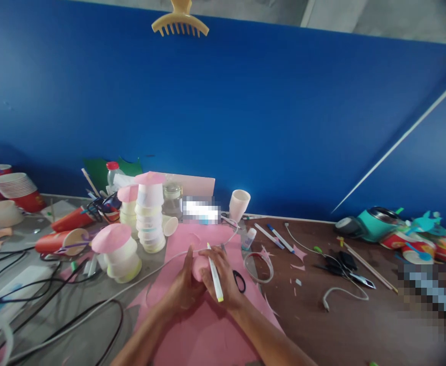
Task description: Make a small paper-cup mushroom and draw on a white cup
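My left hand [186, 291] is curled around a small pink rounded piece [200, 268], probably paper, partly hidden by fingers. Between the fingers of my right hand [225, 279] lies a white marker [215, 277] with a yellow end, while its fingertips also touch the pink piece. Both hands are over a large pink paper sheet [215, 338]. Dark scissor handles [239, 281] show beside my right hand. To the left stand a tall stack of white paper cups [150, 218] with a pink top and a shorter stack [121, 259] topped by a pink disc.
A white cable [131, 284] crosses the table and the pink sheet. Markers [279, 239], a glue bottle [248, 238] and a tape roll [259, 267] lie right of the sheet. Red cups [60, 241] lie left. A blue partition [264, 112] rises behind the table.
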`<state>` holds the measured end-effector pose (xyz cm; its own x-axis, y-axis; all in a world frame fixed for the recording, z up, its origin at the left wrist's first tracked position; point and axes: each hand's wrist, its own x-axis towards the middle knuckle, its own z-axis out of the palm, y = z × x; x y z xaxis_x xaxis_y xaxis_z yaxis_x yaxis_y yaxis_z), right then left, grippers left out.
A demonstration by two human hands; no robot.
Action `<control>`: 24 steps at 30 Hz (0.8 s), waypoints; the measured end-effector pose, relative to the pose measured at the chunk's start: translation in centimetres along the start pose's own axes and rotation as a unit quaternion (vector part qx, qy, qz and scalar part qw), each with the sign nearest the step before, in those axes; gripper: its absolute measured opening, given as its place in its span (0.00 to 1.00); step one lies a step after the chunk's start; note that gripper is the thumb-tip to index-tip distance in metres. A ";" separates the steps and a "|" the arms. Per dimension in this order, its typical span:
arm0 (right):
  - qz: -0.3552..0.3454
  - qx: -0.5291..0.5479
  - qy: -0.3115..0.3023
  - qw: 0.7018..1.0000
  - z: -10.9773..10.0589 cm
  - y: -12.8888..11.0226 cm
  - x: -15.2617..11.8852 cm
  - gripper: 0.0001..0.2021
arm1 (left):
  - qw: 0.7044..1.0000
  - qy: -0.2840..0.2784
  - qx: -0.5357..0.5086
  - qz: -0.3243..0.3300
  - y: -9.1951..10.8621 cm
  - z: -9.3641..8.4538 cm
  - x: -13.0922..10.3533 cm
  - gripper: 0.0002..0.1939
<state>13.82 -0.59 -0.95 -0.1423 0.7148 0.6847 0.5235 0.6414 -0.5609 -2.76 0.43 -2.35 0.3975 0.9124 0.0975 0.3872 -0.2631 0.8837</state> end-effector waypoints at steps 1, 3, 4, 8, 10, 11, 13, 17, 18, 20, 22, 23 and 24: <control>0.000 -0.004 -0.003 1.000 -0.1 0.0 0.0 0.18 | 1.000 0.001 0.000 0.003 0.0 0.0 0.0 0.51; -0.003 -0.008 -0.003 1.000 -0.1 0.0 0.0 0.18 | 1.000 0.006 -0.004 0.007 0.2 0.0 0.0 0.49; -0.005 -0.009 0.000 1.000 -0.1 0.1 0.0 0.19 | 1.000 0.009 -0.008 0.008 0.3 0.0 0.0 0.48; -0.011 -0.020 0.033 0.999 0.1 1.0 -0.5 0.22 | 0.999 -0.005 -0.032 -0.001 1.0 0.1 0.0 0.47; -0.007 -0.023 0.046 0.999 0.2 1.4 -0.8 0.24 | 0.999 -0.019 -0.041 0.001 1.3 0.2 0.0 0.50; -0.004 -0.022 0.046 0.999 0.2 1.6 -0.9 0.24 | 0.999 -0.020 -0.045 0.005 1.3 0.2 0.0 0.51; -0.001 -0.016 0.033 0.999 0.2 1.7 -1.0 0.24 | 0.999 -0.008 -0.048 0.009 1.4 0.3 0.0 0.51; -0.017 -0.005 0.013 1.000 0.1 1.4 -0.8 0.19 | 0.998 0.000 -0.056 -0.004 1.2 0.3 -0.1 0.49; -0.023 -0.005 0.013 1.000 0.1 1.3 -0.7 0.19 | 0.998 -0.004 -0.057 -0.003 1.1 0.3 -0.2 0.48; -0.032 -0.009 0.012 0.999 -0.1 1.0 -0.6 0.20 | 0.998 -0.004 -0.055 0.001 0.8 0.3 -0.2 0.48; -0.041 -0.012 0.009 0.999 -0.3 0.7 -0.5 0.21 | 0.999 0.009 -0.051 0.009 0.4 0.4 -0.2 0.48; -0.045 -0.013 0.007 0.999 -0.5 0.5 -0.5 0.22 | 0.998 0.017 -0.050 0.015 0.2 0.5 -0.1 0.49; -0.049 -0.013 0.006 0.999 -0.5 0.4 -0.4 0.22 | 0.998 0.023 -0.049 0.022 0.0 0.6 -0.1 0.49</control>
<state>14.53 -0.81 -1.19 -0.1834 0.6447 0.7421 0.5287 0.7011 -0.4784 -2.32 0.11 -2.69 0.3722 0.9150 0.1559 0.2859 -0.2728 0.9186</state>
